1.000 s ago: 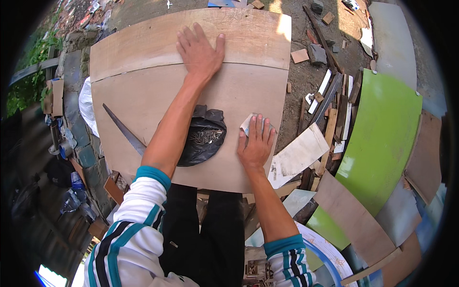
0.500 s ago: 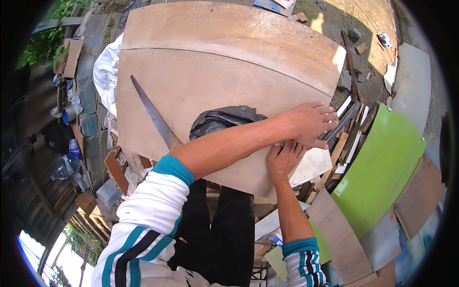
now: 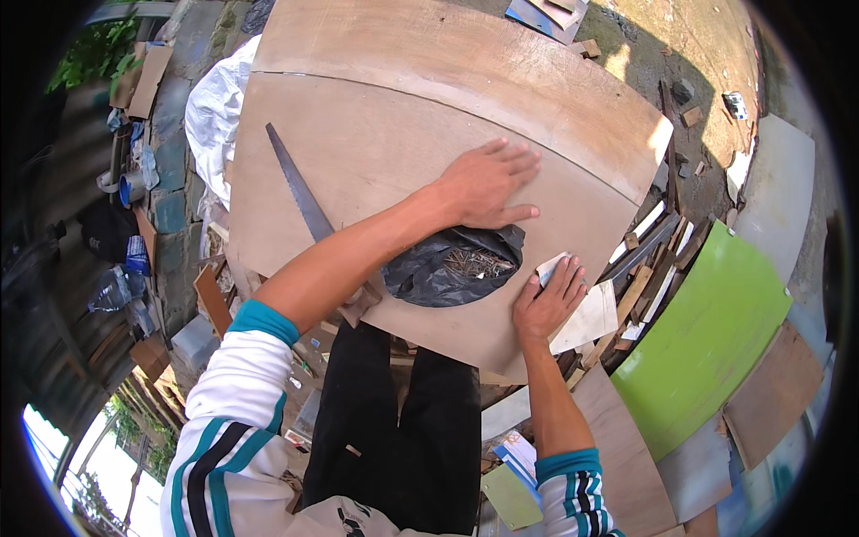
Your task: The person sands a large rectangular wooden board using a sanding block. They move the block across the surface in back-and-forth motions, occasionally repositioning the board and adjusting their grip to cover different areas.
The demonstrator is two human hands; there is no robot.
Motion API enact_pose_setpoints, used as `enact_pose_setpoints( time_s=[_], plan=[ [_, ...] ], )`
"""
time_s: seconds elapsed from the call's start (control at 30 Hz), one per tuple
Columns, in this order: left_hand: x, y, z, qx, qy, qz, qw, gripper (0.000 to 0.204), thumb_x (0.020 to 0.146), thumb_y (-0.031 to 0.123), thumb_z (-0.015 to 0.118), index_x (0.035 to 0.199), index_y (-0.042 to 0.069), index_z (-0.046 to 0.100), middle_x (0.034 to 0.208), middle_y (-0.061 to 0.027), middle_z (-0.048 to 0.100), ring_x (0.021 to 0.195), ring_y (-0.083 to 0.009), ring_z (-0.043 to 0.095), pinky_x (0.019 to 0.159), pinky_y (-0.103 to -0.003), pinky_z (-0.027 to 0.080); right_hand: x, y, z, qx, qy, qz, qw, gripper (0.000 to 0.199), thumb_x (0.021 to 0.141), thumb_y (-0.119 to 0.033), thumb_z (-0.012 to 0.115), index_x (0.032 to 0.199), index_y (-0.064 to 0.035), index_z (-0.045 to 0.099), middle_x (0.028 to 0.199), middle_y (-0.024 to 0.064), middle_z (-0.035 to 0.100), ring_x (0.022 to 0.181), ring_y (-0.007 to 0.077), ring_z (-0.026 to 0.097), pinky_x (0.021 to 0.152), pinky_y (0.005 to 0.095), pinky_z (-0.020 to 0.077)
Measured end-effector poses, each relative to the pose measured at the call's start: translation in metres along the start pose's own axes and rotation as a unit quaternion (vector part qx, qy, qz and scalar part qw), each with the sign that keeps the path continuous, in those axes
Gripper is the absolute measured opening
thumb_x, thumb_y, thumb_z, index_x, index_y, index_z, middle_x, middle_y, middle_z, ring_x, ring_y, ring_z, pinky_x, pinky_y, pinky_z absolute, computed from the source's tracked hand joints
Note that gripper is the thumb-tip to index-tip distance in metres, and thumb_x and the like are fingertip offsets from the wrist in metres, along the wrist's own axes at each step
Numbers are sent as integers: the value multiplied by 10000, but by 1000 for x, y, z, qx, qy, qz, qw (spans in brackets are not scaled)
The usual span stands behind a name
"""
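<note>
Under both palms lies a large plywood sheet (image 3: pixel 385 143), curved at its far edge and stacked on a second, wider board (image 3: pixel 465 54). The left hand (image 3: pixel 488 183) lies flat on the sheet with fingers spread and thumb out, pressing down on bare wood, holding nothing. Just below that hand sits a crumpled black plastic bag (image 3: pixel 447 268), open at the top, with a heap of rusty nails (image 3: pixel 474 261) showing inside. Beyond the bag toward the person's right, the right hand (image 3: pixel 546 300) rests at the sheet's near edge, fingers splayed over a small pale piece of sandpaper (image 3: pixel 550 267) pressed to the wood. Left of the left forearm, a handsaw blade (image 3: pixel 300 188) lies slantwise on the sheet. Right of the right hand, a green curved panel (image 3: pixel 707 340) leans among wood offcuts (image 3: pixel 649 259).
</note>
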State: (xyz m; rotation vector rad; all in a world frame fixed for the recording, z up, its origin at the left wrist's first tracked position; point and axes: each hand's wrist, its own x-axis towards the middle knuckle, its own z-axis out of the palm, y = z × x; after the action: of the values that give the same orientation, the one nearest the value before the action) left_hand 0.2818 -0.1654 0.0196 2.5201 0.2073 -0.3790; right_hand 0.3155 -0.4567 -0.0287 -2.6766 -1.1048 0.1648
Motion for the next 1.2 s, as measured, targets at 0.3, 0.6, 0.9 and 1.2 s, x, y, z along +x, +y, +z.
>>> enact_pose_setpoints(
  time_s=[0.3,0.6,0.9,1.2],
  plan=[
    [13,-44,9,114,333,-385,853,921,973,600,529,1513,-118,327,1592,-321,305,1521,-423,243,1239,-513,206,2,-5,3,6,-4,-9,1000,633,973,-323,538,1495,20,430,1564,232,425,1476,444,322,1204,589,181],
    [14,24,16,37,160,-47,985,880,965,593,537,1495,-93,385,1582,-280,361,1504,-407,289,1241,-458,233,0,3,3,-6,-5,-2,1000,640,978,-331,527,1503,18,417,1574,219,414,1487,424,311,1217,570,169],
    [44,52,2,-113,-104,123,981,774,952,513,596,1445,-72,477,1564,-292,373,1502,-427,270,1237,-513,198,-2,4,5,-7,-9,15,1000,655,958,-331,543,1506,5,416,1584,205,404,1489,418,309,1219,567,170],
    [20,7,27,78,222,-60,970,627,953,507,609,1372,40,599,1489,-118,542,1442,-265,433,1230,-445,287,1,-2,3,-1,-11,1,1000,680,958,-360,560,1518,-7,405,1589,205,397,1491,426,302,1222,571,163]
  ],
)
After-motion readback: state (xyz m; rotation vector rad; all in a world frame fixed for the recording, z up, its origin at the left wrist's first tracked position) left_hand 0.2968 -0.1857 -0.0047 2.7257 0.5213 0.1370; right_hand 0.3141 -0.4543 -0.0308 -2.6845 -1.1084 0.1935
